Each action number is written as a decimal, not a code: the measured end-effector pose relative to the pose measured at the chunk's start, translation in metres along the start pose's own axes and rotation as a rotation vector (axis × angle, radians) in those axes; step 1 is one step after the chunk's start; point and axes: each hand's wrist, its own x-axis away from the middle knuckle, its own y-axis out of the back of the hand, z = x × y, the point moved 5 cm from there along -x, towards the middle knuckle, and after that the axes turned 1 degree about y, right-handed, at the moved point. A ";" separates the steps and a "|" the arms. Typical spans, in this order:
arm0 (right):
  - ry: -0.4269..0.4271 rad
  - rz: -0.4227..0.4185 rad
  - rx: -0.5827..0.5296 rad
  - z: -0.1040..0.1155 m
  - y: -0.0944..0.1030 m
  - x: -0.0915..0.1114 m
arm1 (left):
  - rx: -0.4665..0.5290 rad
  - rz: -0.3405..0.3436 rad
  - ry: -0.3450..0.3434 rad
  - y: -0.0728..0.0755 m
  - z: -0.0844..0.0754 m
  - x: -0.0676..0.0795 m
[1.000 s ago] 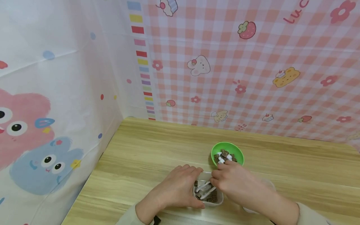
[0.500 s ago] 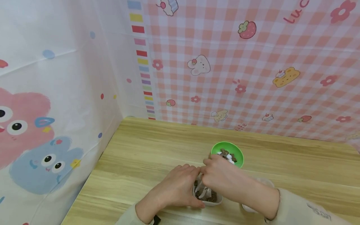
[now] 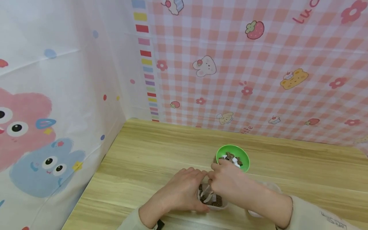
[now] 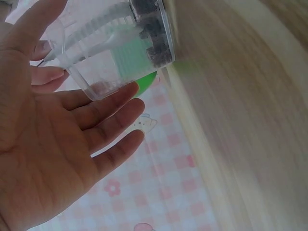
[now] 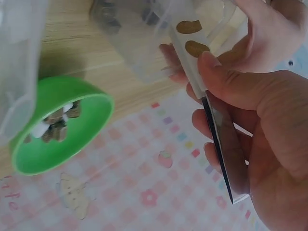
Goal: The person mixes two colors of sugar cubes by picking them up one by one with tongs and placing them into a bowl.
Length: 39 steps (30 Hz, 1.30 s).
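My left hand (image 3: pixel 179 191) holds a clear plastic box (image 4: pixel 89 72), thumb on the near side and fingers on the far side. Brown cubes (image 3: pixel 217 201) lie in the bottom of it. Between thumb and fingers my right hand (image 3: pixel 230 179) pinches white tongs (image 5: pixel 190 62), whose tips (image 3: pixel 207 195) reach down inside the box. Whether the tips grip a cube cannot be made out. Just behind the right hand stands a green bowl (image 3: pixel 231 148) with brown and white cubes (image 5: pixel 55 125) in it, partly covered by that hand in the head view.
Under the right forearm stands another clear container (image 3: pixel 270 185), which also shows at the left edge of the right wrist view. A pink checked cloth (image 3: pixel 258 64) hangs behind the wooden table (image 3: pixel 155 153), and a white printed cloth (image 3: pixel 69 80) hangs at the left.
My right hand has shifted left over the box, and its tongs have gone from slanting across the box to standing more upright in it. The left hand stays in place on the box.
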 end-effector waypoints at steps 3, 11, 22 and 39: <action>-0.041 -0.048 -0.051 -0.008 -0.003 0.010 | -0.017 0.003 -0.003 0.000 0.000 0.000; -0.149 -0.283 -0.343 -0.034 -0.006 0.051 | -0.017 0.005 0.012 0.001 -0.001 0.000; -0.370 -0.542 -0.529 -0.060 -0.009 0.106 | -0.010 0.009 0.028 0.001 -0.001 0.000; -0.713 -0.520 -0.408 -0.071 -0.045 0.155 | 0.005 0.010 0.035 -0.001 -0.001 0.001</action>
